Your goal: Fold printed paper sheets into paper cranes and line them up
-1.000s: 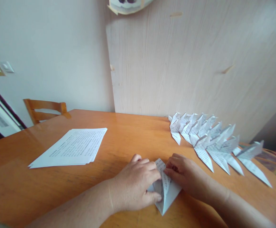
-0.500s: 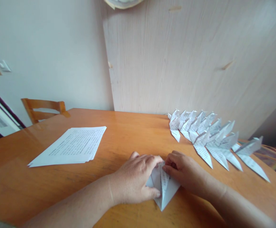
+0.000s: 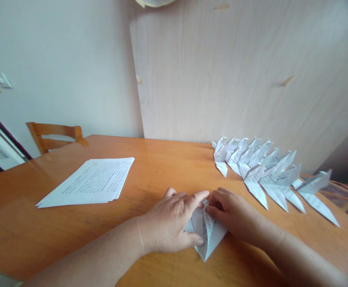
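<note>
A partly folded sheet of printed paper [image 3: 214, 239] lies on the wooden table with its pointed end toward me. One flap stands raised along its middle, showing rows of print. My left hand [image 3: 174, 223] is spread over the left side of the paper, thumb tip resting against the flap's lower part and index finger stretched toward the top. With thumb and curled fingers, my right hand [image 3: 229, 213] pinches the upper part of the raised flap. The paper's top end is partly hidden between both hands.
A stack of printed sheets [image 3: 87, 183] lies on the wooden table [image 3: 162, 167] to the left. Rows of folded paper shapes [image 3: 256, 193] with upright points stand at the right. Behind are a wooden chair [image 3: 57, 129] and a wood-grain panel [image 3: 221, 79].
My left index finger has stretched out and lifted slightly off the top of the paper. The raised flap has opened a little wider; my right hand keeps its pinch.
</note>
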Demonstrator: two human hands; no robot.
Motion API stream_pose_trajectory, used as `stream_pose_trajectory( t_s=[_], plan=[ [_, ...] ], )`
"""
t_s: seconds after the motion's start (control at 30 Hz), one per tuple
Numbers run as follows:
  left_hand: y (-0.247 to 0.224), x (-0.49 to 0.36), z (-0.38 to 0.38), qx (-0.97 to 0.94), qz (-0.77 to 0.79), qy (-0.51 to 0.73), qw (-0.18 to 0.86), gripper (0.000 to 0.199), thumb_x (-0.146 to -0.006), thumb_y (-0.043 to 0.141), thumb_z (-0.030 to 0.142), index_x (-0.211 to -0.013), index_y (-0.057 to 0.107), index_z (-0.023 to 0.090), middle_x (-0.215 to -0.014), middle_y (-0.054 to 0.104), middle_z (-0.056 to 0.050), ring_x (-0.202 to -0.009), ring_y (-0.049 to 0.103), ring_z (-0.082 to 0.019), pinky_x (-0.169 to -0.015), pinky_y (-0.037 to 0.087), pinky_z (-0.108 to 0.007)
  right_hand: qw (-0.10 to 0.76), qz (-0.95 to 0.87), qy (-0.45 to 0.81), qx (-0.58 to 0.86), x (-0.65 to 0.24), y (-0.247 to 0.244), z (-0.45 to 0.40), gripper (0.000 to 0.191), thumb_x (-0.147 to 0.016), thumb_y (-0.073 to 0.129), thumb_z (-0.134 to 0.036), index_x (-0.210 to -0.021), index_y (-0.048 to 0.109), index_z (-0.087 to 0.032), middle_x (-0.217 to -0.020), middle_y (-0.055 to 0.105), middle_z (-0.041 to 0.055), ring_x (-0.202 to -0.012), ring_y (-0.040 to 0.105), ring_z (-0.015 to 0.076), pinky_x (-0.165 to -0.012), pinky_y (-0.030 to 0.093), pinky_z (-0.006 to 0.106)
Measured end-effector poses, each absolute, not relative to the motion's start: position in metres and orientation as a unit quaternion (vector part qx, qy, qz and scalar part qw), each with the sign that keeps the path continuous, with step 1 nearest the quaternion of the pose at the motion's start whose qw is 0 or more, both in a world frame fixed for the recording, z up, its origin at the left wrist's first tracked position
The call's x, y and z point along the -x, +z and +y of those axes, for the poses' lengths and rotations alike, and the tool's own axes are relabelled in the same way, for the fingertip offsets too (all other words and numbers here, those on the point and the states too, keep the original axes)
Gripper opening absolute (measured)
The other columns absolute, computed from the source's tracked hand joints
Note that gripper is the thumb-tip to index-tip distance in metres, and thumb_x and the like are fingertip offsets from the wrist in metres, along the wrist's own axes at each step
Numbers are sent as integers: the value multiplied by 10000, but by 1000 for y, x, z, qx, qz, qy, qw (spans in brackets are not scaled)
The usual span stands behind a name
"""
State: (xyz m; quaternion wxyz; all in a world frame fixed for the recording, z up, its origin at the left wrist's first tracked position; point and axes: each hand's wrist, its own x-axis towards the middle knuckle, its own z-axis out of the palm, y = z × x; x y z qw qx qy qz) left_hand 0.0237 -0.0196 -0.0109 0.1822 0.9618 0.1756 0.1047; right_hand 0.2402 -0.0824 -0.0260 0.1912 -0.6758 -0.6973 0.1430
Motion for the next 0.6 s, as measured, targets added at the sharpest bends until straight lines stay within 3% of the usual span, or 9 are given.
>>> stream_pose_trajectory(
  t_s=[0.33, 0.6],
  plan=[
    [-8, -24, -18, -960, 176, 97, 195, 994, -720, 824, 398, -1478, 188, 305, -1369, 591, -77, -1235, 551, -292, -1000, 302, -432, 206, -701, 165, 663, -243, -22, -84, 105, -884, 566, -236, -811, 627, -191, -815, 608, 26, -733, 564, 165, -637, 380, 281],
    [-4, -25, -19, -961, 185, 88, 185, 789, -728, 811, 435, -1378, 392, 278, -1262, 641, -52, -1141, 575, -285, -958, 323, -419, 221, -695, 277, 625, -255, -13, -89, 137, -898, 551, -248, -860, 672, -196, -847, 625, 25, -740, 584, 154, -644, 439, 258]
  ],
)
